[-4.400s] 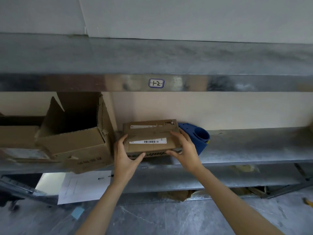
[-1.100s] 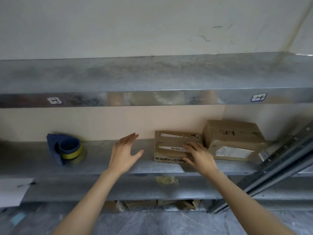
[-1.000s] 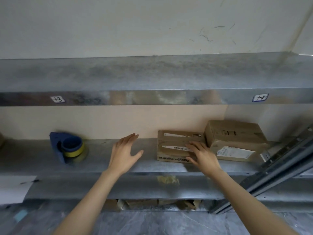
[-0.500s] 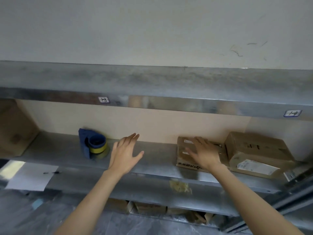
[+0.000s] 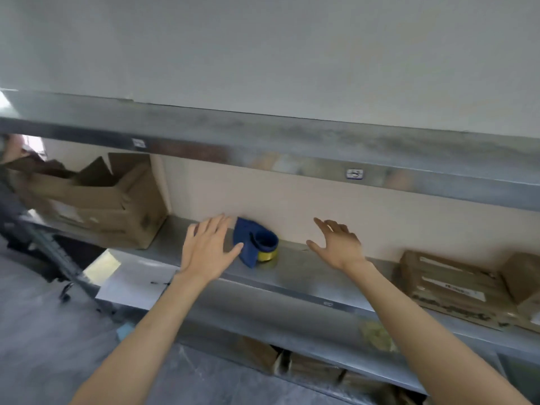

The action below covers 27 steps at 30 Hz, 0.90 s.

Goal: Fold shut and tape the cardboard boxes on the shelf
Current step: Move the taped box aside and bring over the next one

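Observation:
A blue tape dispenser (image 5: 257, 245) with a yellow roll stands on the metal shelf (image 5: 306, 276), between my hands. My left hand (image 5: 206, 249) hovers open just left of it, thumb almost at its blue body. My right hand (image 5: 339, 244) is open to its right, holding nothing. A closed small cardboard box (image 5: 450, 287) with labels lies at the right end of the shelf, beside another closed box (image 5: 523, 285). At the left stands a larger cardboard box (image 5: 96, 203) with its flaps up.
An upper metal shelf (image 5: 263, 135) overhangs the working shelf. A white paper sheet (image 5: 134, 283) hangs at the shelf front below my left hand. More cardboard lies under the lower shelf (image 5: 306, 366). A hand shows at the far left edge (image 5: 11, 147).
My right hand has let go of the small box and moved left. The view has swung left, so the tape dispenser now lies between my hands and the open box has come into sight.

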Each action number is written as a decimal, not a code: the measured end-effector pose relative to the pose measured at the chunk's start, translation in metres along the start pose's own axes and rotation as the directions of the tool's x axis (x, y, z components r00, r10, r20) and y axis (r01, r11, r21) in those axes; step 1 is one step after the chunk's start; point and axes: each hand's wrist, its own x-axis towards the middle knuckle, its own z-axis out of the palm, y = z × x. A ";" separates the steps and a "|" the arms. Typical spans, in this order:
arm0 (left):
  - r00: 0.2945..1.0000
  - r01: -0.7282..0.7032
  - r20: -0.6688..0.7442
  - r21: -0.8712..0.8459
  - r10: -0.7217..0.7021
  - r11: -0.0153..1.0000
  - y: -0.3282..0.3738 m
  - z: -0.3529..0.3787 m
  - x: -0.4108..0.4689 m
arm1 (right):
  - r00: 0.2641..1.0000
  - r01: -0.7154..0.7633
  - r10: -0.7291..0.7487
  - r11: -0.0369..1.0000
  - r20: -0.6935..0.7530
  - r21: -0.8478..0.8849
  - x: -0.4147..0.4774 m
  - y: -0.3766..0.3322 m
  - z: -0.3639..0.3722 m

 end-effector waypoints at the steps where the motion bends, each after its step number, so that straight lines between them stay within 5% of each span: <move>1: 1.000 0.015 -0.001 0.014 -0.015 1.000 -0.022 -0.003 -0.003 | 1.000 0.006 -0.006 1.000 -0.004 0.011 0.005 -0.023 0.001; 12: 0.990 0.121 -0.071 -0.002 -0.121 0.993 -0.214 -0.031 -0.015 | 0.982 0.182 -0.176 0.978 -0.066 0.106 0.045 -0.229 0.010; 27: 0.961 0.261 -0.056 -0.133 -0.270 0.956 -0.380 -0.014 0.052 | 0.920 0.389 -0.383 0.864 -0.082 0.319 0.163 -0.393 0.045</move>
